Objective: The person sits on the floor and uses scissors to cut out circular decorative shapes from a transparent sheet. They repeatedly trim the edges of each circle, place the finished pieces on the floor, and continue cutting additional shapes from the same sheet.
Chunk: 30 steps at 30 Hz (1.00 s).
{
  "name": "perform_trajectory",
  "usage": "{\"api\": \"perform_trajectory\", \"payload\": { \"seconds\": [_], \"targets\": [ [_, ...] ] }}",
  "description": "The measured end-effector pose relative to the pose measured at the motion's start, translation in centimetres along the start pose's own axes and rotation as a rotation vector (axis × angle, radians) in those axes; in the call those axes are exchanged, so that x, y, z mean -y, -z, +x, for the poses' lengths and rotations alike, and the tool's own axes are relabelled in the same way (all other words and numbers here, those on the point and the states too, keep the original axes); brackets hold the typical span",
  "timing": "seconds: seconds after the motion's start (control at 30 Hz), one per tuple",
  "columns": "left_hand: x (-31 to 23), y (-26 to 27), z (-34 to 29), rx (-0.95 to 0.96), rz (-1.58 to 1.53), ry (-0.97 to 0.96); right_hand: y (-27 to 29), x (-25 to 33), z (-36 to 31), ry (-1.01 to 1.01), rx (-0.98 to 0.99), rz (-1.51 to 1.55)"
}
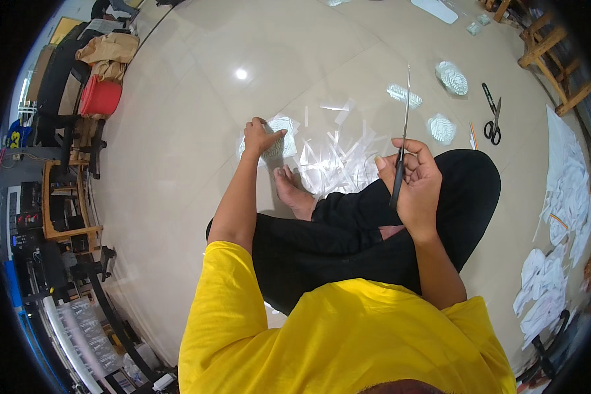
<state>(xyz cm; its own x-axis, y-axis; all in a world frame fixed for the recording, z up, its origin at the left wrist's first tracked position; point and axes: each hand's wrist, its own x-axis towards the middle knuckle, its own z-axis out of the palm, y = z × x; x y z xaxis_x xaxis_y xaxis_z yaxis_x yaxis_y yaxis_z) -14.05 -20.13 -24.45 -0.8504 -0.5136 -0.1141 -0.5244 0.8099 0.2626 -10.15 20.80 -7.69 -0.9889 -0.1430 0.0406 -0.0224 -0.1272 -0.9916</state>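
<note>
Over a pile of clear sheets with a silvery wavy print [284, 126] on the floor, my left hand [259, 140] is open, thumb stretched apart from the fingers, touching the sheets' left part. A long, slim metal-bladed tool with a black handle [398, 172] stands nearly upright in my right hand [419, 187]. Its handle lies across the palm, and the thumb and index finger are near its middle. It shows edge-on, so I cannot tell if it is a pair of scissors or a knife. Between my hands, thin white and clear cut strips [335, 161] lie heaped beside my foot.
Several silvery patterned pieces [452, 79] lie on the tiled floor ahead to the right. Black-handled scissors [493, 126] and a dark pen-shaped thing [488, 97] are beyond my knee. White scraps [565, 190] spread at far right. Wooden legs [542, 46] and a red container [100, 96] stand at the sides.
</note>
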Motion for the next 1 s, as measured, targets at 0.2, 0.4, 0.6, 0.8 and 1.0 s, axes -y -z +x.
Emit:
{"api": "perform_trajectory", "payload": {
  "seconds": [0.2, 0.4, 0.6, 0.8, 1.0],
  "targets": [
    [0.8, 0.1, -0.5, 0.012, -0.07, -0.045, -0.4, -0.7, -0.2, 0.024, 0.007, 0.005],
    [0.9, -0.6, -0.5, -0.047, -0.11, -0.076, -0.5, -1.0, -0.1, -0.044, 0.005, 0.033],
    [1.8, 0.7, 0.4, 0.025, -0.296, -0.172, -0.7, -1.8, 0.0, -0.062, 0.009, 0.026],
    [2.7, 2.8, 1.2, 0.044, -0.497, -0.121, -0.6, -1.9, -0.1, -0.054, 0.029, -0.014],
    [2.8, 2.5, 0.8, -0.018, -0.275, -0.127, -0.8, -1.9, -0.2, -0.033, 0.027, 0.026]
  ]
}}
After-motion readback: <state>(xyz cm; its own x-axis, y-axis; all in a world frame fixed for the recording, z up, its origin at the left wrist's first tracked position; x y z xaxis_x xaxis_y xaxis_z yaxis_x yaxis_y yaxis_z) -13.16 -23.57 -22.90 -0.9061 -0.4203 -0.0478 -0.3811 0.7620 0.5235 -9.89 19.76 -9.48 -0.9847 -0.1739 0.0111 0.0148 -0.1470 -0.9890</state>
